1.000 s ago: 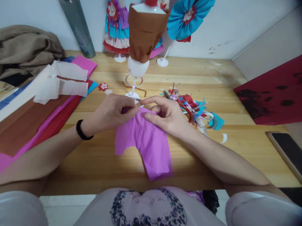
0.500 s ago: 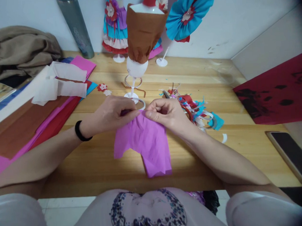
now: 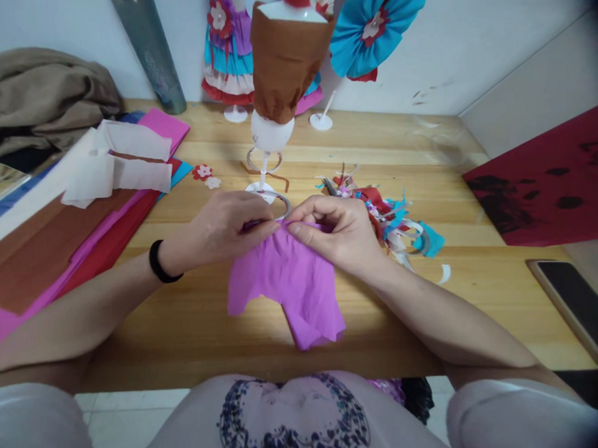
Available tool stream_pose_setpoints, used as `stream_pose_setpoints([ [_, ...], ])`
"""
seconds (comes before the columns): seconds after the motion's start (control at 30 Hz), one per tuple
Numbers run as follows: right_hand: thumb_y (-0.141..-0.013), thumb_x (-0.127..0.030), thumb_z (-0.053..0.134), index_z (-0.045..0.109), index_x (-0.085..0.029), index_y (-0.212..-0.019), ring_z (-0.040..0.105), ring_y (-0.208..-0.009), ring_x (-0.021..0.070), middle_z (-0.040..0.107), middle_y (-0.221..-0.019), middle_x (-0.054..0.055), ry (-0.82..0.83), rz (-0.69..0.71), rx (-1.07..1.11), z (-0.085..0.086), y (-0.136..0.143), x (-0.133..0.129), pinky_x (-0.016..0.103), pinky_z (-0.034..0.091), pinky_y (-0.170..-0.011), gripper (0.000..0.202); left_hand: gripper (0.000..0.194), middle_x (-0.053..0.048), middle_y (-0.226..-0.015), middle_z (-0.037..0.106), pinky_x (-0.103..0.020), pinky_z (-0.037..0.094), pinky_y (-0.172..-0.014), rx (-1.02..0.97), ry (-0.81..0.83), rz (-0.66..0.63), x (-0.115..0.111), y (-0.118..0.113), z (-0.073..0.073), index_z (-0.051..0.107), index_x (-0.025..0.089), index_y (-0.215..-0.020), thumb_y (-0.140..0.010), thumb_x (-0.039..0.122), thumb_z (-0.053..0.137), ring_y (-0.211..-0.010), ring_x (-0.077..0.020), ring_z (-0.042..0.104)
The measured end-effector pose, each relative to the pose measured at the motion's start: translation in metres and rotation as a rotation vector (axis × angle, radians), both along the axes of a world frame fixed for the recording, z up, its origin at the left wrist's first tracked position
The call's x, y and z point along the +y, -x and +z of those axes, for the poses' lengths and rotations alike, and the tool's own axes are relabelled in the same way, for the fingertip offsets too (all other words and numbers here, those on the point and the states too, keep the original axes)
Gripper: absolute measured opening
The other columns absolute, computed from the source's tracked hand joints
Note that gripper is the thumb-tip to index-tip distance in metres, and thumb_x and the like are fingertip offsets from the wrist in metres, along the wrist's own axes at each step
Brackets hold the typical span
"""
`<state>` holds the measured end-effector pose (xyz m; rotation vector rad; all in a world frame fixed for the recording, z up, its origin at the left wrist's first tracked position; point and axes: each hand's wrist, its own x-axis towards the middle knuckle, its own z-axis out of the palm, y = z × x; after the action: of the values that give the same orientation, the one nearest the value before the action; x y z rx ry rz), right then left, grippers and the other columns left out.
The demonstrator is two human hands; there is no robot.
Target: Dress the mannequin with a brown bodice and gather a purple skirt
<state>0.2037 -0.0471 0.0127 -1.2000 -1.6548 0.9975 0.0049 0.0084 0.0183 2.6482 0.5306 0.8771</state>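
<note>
A sheet of purple crepe paper (image 3: pixel 296 277) hangs gathered from both hands above the front of the table. My left hand (image 3: pixel 224 227) pinches its top edge between thumb and fingers. Right beside it, my right hand (image 3: pixel 332 232) pinches the same edge, the two sets of fingertips almost touching. A thin ring (image 3: pixel 281 201) shows just behind the fingertips. Behind the hands stands a white form on a round base, wrapped in brown paper (image 3: pixel 289 59).
Coloured paper sheets (image 3: pixel 37 248) lie at the left under white strips (image 3: pixel 141 175). Paper scraps (image 3: pixel 382 210) are heaped right of the hands. A bottle (image 3: pixel 153 55), paper dress (image 3: pixel 229 55) and blue fan (image 3: pixel 380 29) stand at the back; a phone (image 3: pixel 580 304) lies far right.
The right hand has moved slightly, and more of the purple edge shows between its fingers. The paper's lower right corner has swung a little to the right.
</note>
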Motion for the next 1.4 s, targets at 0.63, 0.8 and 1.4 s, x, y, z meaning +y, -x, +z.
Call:
stream_pose_setpoints([
  [0.63, -0.075, -0.021, 0.073, 0.054, -0.020, -0.071, 0.036, -0.051, 0.0081, 0.043, -0.056, -0.006, -0.017, 0.016, 0.045, -0.003, -0.001, 0.004, 0.024, 0.027, -0.049, 0.019, 0.021, 0.002, -0.060, 0.054, -0.022, 0.036, -0.054, -0.039, 0.013, -0.063, -0.004, 0.000, 0.002, 0.060, 0.016, -0.074, -0.094, 0.020, 0.055, -0.055, -0.0090, 0.049],
  [0.8, -0.076, -0.020, 0.070, 0.054, -0.019, -0.076, 0.035, -0.049, 0.0069, 0.042, -0.056, -0.008, -0.021, 0.033, 0.078, -0.006, 0.000, 0.004, 0.023, 0.027, -0.048, 0.016, 0.023, 0.002, -0.059, 0.054, -0.022, 0.036, -0.054, -0.047, 0.019, -0.069, -0.004, -0.001, -0.001, 0.060, 0.015, -0.072, -0.094, 0.020, 0.055, -0.056, -0.0088, 0.048],
  [1.4, -0.079, -0.029, 0.065, 0.059, -0.016, -0.074, 0.029, -0.049, 0.0069, 0.037, -0.054, -0.008, 0.099, 0.173, 0.080, -0.008, 0.001, 0.008, 0.024, 0.022, -0.048, 0.015, 0.048, 0.004, -0.055, 0.034, -0.025, 0.026, -0.048, 0.001, 0.747, -0.078, -0.001, 0.000, 0.001, 0.042, 0.018, -0.058, -0.097, 0.046, 0.043, -0.051, -0.0081, 0.033],
])
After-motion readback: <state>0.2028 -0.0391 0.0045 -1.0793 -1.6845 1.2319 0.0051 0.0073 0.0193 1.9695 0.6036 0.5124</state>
